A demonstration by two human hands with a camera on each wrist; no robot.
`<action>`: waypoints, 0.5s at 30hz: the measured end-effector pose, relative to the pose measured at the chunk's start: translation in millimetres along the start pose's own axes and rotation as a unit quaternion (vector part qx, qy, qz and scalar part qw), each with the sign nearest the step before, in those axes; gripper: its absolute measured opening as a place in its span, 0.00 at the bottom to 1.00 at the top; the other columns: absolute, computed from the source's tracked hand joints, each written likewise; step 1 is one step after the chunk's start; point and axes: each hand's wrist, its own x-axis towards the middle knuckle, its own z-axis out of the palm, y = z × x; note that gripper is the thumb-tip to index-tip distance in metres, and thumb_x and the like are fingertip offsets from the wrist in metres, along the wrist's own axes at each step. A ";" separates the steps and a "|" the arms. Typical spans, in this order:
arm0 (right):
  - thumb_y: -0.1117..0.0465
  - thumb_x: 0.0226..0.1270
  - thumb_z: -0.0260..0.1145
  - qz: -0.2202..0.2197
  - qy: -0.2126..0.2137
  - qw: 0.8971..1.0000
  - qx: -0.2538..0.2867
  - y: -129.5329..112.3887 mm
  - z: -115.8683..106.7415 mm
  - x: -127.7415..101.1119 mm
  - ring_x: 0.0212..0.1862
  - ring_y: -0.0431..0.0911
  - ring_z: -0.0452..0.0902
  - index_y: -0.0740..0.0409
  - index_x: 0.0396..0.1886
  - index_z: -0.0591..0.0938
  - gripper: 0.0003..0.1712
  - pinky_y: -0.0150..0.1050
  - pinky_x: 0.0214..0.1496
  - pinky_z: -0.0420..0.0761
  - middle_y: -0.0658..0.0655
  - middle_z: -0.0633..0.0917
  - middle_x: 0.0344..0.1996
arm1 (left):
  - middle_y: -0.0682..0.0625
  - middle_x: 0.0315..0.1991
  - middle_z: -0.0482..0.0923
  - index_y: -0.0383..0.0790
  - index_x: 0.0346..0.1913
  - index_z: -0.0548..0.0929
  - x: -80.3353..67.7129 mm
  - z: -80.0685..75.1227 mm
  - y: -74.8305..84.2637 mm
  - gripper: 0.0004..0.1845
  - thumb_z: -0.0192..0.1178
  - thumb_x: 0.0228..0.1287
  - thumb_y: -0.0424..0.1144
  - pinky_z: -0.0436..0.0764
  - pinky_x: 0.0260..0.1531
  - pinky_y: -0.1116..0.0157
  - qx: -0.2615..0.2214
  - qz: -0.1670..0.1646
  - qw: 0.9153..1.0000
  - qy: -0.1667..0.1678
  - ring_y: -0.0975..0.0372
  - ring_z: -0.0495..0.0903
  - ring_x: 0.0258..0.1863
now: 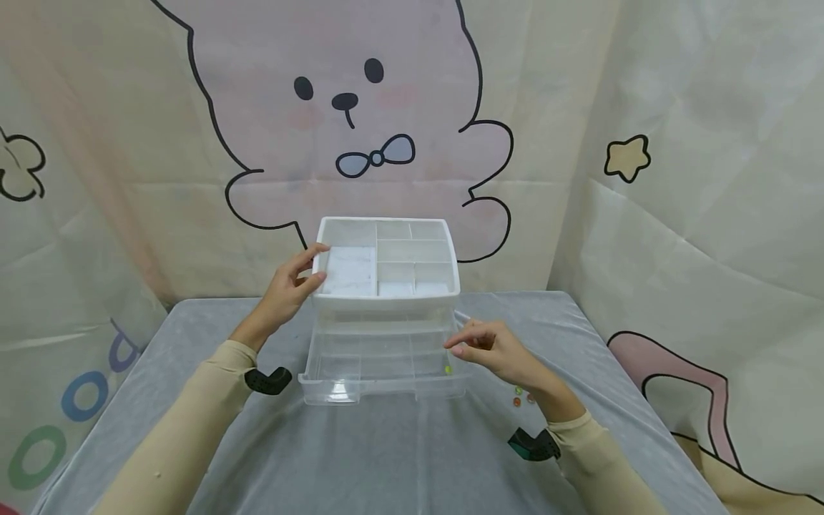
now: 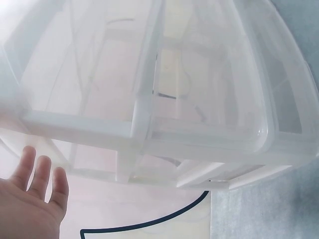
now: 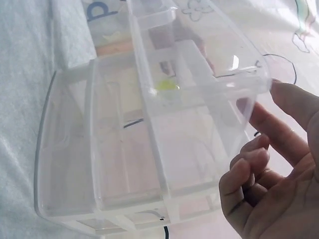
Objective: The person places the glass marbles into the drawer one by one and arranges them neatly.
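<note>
A translucent drawer box with a white divided top tray stands on the cloth-covered table. One clear drawer is pulled out toward me; a small yellow-green piece lies inside at its right. My left hand grips the tray's left rim with thumb and index finger; its other fingers stand off the box. My right hand is at the drawer's right side, thumb and index tips at the rim, slightly apart, the other fingers loosely bent. Nothing is visible between its fingertips.
Several small green and orange pieces lie on the grey-blue cloth by my right wrist, partly behind it. Printed fabric walls close off the back and both sides. A dark wrist device sits on each forearm.
</note>
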 end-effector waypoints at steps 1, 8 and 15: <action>0.68 0.73 0.62 -0.003 0.002 1.000 0.006 0.2 -1.1 -0.6 0.30 0.42 0.64 0.66 0.46 0.88 0.10 0.33 0.31 0.69 0.49 0.76 0.29 | 0.36 0.75 0.59 0.36 0.76 0.64 -0.3 0.0 -0.1 0.27 0.50 0.77 0.33 0.73 0.50 0.77 0.000 -0.002 1.000 -0.001 0.48 0.67 0.67; 0.69 0.75 0.58 0.001 0.036 0.999 0.027 -1.9 -13.2 -6.2 0.30 0.43 0.65 0.64 0.47 0.87 0.12 0.35 0.33 0.69 0.46 0.76 0.29 | 0.37 0.76 0.58 0.37 0.76 0.64 -0.2 -0.1 -2.1 0.27 0.50 0.77 0.33 0.73 0.50 0.77 -0.009 -0.003 1.000 0.001 0.45 0.67 0.68; 0.68 0.79 0.53 0.007 0.045 0.999 0.030 1.3 -23.1 -13.9 0.30 0.45 0.65 0.54 0.49 0.88 0.17 0.37 0.36 0.69 0.52 0.71 0.26 | 0.36 0.77 0.57 0.36 0.76 0.63 -0.5 -0.5 -1.7 0.27 0.50 0.77 0.33 0.73 0.50 0.78 -0.010 -0.001 1.000 -0.001 0.44 0.66 0.68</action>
